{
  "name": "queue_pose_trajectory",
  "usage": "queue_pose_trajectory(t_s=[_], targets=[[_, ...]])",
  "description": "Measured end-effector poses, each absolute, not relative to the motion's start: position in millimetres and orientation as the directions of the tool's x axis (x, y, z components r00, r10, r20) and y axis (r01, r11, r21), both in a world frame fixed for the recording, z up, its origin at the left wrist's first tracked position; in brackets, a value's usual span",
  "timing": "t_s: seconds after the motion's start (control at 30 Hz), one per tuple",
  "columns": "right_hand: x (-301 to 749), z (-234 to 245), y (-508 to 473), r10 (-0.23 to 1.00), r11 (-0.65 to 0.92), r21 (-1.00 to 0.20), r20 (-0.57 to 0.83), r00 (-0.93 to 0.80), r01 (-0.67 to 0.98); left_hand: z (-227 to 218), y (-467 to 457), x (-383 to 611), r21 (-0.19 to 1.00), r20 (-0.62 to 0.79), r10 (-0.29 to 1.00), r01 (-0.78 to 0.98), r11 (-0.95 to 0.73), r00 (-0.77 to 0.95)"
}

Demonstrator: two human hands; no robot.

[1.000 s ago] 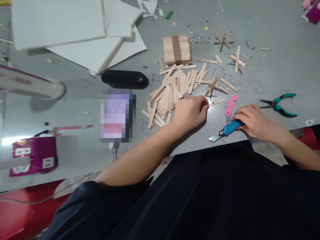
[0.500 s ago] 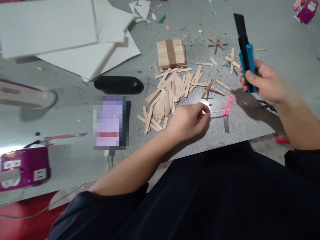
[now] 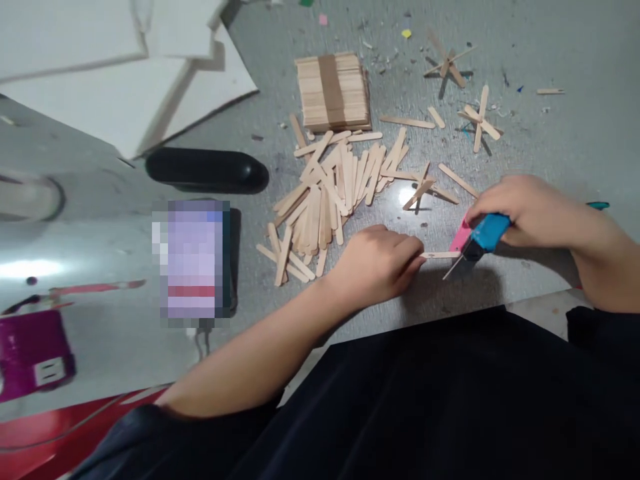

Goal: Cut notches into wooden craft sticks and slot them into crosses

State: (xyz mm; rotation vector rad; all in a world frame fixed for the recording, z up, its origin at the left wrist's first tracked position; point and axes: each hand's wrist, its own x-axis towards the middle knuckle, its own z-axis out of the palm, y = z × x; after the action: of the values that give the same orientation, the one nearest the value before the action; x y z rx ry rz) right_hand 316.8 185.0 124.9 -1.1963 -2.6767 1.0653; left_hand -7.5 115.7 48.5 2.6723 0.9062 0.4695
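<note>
My left hand (image 3: 383,267) is closed, pinching a popsicle stick (image 3: 440,255) that points right, a little above the table. In my right hand (image 3: 525,210) is a blue and black utility knife (image 3: 490,232), its blade angled down and left at the stick's free end. Whether the blade touches the stick, I cannot tell. Behind it a pink folding knife (image 3: 459,235) is partly hidden by my right hand and the utility knife. Crossed sticks (image 3: 425,187) lie just beyond my hands, and a loose pile of popsicle sticks (image 3: 320,207) is left of them.
A banded stack of sticks (image 3: 333,93) sits behind the pile. More crossed sticks (image 3: 480,120) stand at the far right. A black case (image 3: 207,170), a phone (image 3: 195,260) with blurred screen, white boards (image 3: 85,100) and a purple object (image 3: 35,353) are on the left.
My right hand has come down and left with the utility knife, from upright to over the pink folding knife. My left hand still grips the stick. The view has shifted slightly.
</note>
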Motion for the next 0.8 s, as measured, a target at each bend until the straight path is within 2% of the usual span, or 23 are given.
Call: queue_pose_trajectory(t_s=[0.07, 0.17, 0.27, 0.33, 0.43, 0.53, 0.67, 0.8], targets=[[319, 120, 182, 0.723, 0.491, -0.517, -0.207, -0.660, 0.701, 51, 116, -10, 0.374, 0.211, 0.632, 0.536, -0.757, 0.746], [318, 106, 182, 0.883, 0.397, -0.412, -0.072, -0.464, 0.820, 57, 119, -18, 0.350, 0.162, 0.645, 0.567, -0.745, 0.747], [313, 89, 182, 0.942, 0.292, -0.457, -0.016, -0.336, 0.840, 59, 123, -27, 0.366, 0.125, 0.675, 0.599, -0.712, 0.727], [309, 81, 182, 0.952, 0.248, -0.520, -0.026, -0.306, 0.817, 56, 126, -28, 0.419, 0.160, 0.738, 0.631, -0.652, 0.656], [307, 78, 182, 0.964, 0.176, -0.559, -0.070, -0.258, 0.810, 48, 129, -20, 0.464, 0.248, 0.852, 0.716, -0.523, 0.462], [306, 85, 185, 0.971, 0.084, -0.516, -0.149, -0.186, 0.853, 41, 131, -8, 0.471, 0.266, 0.899, 0.767, -0.436, 0.349], [302, 97, 190, 0.972, -0.006, -0.382, -0.221, -0.085, 0.924, 36, 135, 0, 0.460, 0.217, 0.932, 0.812, -0.361, 0.291], [303, 98, 195, 0.970, 0.001, -0.400, -0.224, -0.099, 0.916, 34, 138, -1, 0.458, 0.189, 0.962, 0.849, -0.264, 0.196]])
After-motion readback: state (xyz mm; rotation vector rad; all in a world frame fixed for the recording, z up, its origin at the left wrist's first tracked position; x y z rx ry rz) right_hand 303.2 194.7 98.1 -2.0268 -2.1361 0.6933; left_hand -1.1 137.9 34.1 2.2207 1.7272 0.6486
